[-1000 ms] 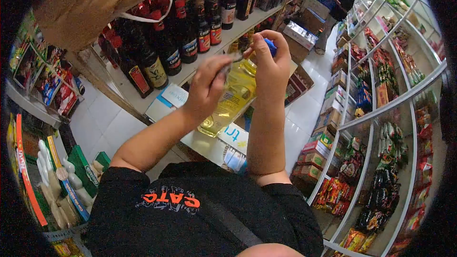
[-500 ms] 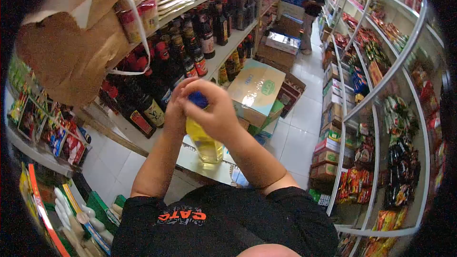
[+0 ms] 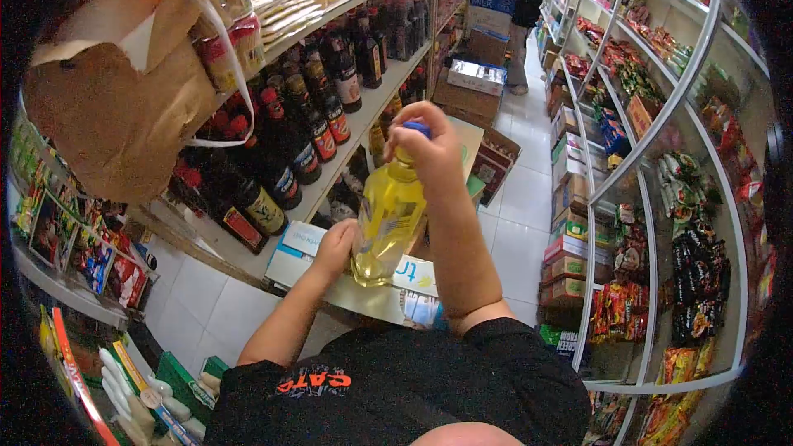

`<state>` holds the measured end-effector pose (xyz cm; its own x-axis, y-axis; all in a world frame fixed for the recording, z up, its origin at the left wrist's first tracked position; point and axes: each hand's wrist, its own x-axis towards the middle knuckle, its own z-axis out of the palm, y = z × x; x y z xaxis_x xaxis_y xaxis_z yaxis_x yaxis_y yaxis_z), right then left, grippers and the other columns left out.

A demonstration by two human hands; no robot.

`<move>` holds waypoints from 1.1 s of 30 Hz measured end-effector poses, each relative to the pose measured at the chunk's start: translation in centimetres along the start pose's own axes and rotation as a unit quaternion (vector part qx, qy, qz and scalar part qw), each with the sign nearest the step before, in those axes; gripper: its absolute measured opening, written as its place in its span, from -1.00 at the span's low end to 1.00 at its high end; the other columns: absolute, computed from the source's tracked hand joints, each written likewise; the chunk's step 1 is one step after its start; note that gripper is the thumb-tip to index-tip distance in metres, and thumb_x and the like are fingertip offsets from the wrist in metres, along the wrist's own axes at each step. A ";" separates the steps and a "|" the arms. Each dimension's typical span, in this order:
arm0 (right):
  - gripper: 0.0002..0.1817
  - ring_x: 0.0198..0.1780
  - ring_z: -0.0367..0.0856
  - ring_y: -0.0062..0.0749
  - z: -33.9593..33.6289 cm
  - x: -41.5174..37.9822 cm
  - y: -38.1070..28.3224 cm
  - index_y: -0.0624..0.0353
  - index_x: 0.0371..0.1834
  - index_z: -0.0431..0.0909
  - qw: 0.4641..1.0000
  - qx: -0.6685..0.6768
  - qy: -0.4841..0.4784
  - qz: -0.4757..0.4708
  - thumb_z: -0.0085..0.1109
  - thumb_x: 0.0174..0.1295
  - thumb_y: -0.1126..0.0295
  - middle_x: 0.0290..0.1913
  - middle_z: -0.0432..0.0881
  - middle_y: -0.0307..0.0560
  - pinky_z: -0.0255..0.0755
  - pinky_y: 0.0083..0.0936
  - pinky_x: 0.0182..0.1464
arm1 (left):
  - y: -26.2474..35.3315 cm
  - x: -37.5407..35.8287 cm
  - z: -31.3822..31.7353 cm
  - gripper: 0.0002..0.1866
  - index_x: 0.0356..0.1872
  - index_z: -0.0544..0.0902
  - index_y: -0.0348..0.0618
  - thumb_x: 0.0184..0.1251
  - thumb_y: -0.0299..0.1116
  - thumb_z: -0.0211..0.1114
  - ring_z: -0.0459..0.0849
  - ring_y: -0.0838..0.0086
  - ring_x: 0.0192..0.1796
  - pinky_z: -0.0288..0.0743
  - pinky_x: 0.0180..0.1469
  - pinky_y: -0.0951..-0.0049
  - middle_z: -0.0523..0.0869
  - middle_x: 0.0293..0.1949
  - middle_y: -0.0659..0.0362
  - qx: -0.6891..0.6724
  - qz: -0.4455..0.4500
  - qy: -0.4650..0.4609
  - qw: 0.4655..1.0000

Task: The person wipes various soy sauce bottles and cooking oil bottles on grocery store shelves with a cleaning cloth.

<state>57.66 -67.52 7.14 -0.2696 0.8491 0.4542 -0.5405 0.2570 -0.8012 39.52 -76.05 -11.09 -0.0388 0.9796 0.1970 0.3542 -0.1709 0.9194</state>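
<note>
A clear bottle of yellow liquid (image 3: 390, 219), probably cooking oil, stands slightly tilted in front of me. My right hand (image 3: 429, 149) is closed around its neck and blue cap (image 3: 418, 128), fingers curled over the top. Low on the bottle's left side is my left hand (image 3: 334, 249), its thumb side against the plastic and its other fingers partly hidden. Beneath the bottle is a white-and-blue carton (image 3: 293, 249) with printed letters. Dark sauce bottles (image 3: 285, 136) fill the shelf just beyond my hands.
A brown paper bag (image 3: 124, 116) hangs at the upper left. Stacked cardboard boxes (image 3: 467, 103) line the tiled aisle (image 3: 516, 239). Glass-fronted shelves (image 3: 628, 198) of packets run along the right. Another person (image 3: 525, 21) stands far down the aisle beside boxes.
Both hands were together at the blue cap. My left hand has dropped to the bottle's lower side, while the right stays at the top. The distant person has reached an arm toward the boxes.
</note>
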 end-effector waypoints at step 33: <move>-0.73 -0.59 0.49 -0.26 2.2 -6.6 -5.8 0.26 -0.22 0.31 0.906 -0.073 -0.163 -0.383 0.08 0.08 0.37 -0.60 0.49 0.01 0.41 -0.36 -0.49 | 2.0 0.4 -0.7 -0.17 0.25 0.21 -0.22 0.21 0.33 -0.29 0.36 0.28 0.22 0.30 0.20 0.27 0.35 0.22 0.07 -0.470 -0.082 -0.151 0.866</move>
<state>60.89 -75.64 9.65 -0.0943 0.2204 0.9708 -0.5634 0.7922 -0.2346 39.53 -76.10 -8.96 0.2803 0.9573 0.0704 -0.5559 0.1021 0.8250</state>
